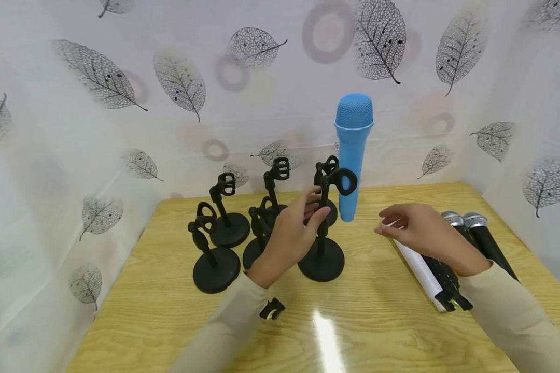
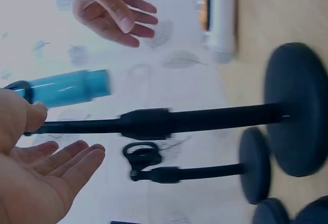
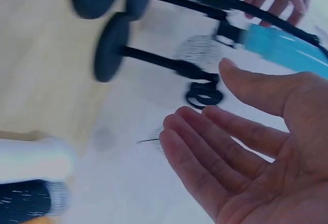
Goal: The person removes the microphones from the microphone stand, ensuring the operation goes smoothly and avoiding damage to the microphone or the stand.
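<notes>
A blue microphone (image 1: 353,145) stands upright, its handle passing through the ring clip of the nearest-right black microphone stand (image 1: 322,260). My left hand (image 1: 287,235) is at this stand's pole, with thumb and fingers spread to either side just below the clip. In the left wrist view, the left fingers (image 2: 77,170) are nearly straight and the thumb overlaps the top of the pole. To the right of the blue microphone, my right hand (image 1: 417,230) hovers over the table with nothing in it. Its fingers (image 3: 205,152) are relaxed and slightly bent in the right wrist view.
Several more black stands with empty clips, such as one at the front left (image 1: 216,269), are grouped on the left. On the right lie a white-bodied microphone (image 1: 420,269) and black microphones (image 1: 490,238) with silver heads. A leaf-patterned cloth (image 1: 280,114) hangs behind the wooden table (image 1: 378,321).
</notes>
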Demonstrator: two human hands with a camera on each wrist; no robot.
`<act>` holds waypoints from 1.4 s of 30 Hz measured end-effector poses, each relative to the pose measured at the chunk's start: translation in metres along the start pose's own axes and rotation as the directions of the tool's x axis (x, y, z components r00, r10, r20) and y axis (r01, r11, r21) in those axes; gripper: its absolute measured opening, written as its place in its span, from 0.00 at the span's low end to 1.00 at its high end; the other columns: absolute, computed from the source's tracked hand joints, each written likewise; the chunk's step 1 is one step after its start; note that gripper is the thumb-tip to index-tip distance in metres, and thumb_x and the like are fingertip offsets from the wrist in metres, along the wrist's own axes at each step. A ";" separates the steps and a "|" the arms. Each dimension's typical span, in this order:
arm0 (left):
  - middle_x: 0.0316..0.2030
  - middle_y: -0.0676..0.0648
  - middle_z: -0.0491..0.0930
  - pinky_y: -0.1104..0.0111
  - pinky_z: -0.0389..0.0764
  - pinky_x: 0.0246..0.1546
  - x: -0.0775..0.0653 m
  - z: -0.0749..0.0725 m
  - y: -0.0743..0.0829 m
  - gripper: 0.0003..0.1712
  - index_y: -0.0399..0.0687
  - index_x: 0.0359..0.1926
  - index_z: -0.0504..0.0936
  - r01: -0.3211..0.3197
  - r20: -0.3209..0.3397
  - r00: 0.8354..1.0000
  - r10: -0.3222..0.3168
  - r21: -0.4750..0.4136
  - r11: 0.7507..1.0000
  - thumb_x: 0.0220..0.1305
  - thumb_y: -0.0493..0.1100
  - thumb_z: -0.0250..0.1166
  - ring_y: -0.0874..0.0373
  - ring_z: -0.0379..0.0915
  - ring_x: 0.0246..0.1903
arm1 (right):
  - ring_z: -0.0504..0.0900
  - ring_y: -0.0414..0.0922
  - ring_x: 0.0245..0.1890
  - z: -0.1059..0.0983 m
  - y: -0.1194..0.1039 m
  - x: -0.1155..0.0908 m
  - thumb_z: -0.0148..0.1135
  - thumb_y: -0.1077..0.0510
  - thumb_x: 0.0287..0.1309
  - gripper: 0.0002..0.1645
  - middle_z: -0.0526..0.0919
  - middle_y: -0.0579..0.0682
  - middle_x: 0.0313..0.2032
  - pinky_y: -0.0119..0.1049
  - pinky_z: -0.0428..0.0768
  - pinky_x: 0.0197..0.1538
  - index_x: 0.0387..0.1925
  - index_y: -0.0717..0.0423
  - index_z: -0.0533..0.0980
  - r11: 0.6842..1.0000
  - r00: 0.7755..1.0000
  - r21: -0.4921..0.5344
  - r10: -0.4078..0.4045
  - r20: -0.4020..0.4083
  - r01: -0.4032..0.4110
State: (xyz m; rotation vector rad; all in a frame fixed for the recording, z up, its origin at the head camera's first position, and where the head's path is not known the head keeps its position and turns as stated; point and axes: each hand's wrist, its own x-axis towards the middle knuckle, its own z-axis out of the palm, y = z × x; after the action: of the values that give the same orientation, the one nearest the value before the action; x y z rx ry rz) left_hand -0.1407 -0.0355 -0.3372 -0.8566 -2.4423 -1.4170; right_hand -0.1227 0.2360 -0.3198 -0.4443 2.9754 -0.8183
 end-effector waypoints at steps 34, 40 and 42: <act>0.41 0.45 0.87 0.74 0.83 0.42 0.039 -0.014 0.018 0.16 0.38 0.54 0.84 -0.107 -0.133 0.987 0.095 -0.084 0.991 0.69 0.40 0.67 0.60 0.86 0.39 | 0.87 0.58 0.48 -0.059 -0.087 0.044 0.71 0.55 0.64 0.23 0.84 0.57 0.53 0.38 0.86 0.46 0.58 0.60 0.80 0.911 0.956 0.342 -0.144 -0.254 0.229; 0.42 0.43 0.88 0.74 0.83 0.39 0.040 -0.012 0.014 0.16 0.36 0.54 0.85 -0.171 -0.151 0.976 0.156 -0.087 0.982 0.69 0.39 0.67 0.61 0.86 0.37 | 0.88 0.58 0.46 -0.057 -0.090 0.044 0.70 0.59 0.64 0.20 0.85 0.60 0.51 0.42 0.86 0.47 0.55 0.64 0.82 0.923 0.937 0.291 -0.155 -0.313 0.250; 0.42 0.42 0.88 0.74 0.84 0.39 0.039 -0.011 0.013 0.16 0.35 0.54 0.84 -0.189 -0.157 0.972 0.174 -0.086 0.978 0.69 0.39 0.67 0.61 0.86 0.38 | 0.88 0.57 0.45 -0.057 -0.092 0.044 0.70 0.60 0.63 0.19 0.86 0.59 0.50 0.47 0.85 0.49 0.54 0.64 0.83 0.926 0.933 0.278 -0.162 -0.322 0.257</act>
State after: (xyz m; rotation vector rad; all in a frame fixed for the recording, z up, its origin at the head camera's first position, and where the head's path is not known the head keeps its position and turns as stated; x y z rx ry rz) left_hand -0.1667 -0.0250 -0.3047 -0.9325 -2.1403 -1.4892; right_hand -0.1459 0.1767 -0.2223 -0.6907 2.9978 -1.4794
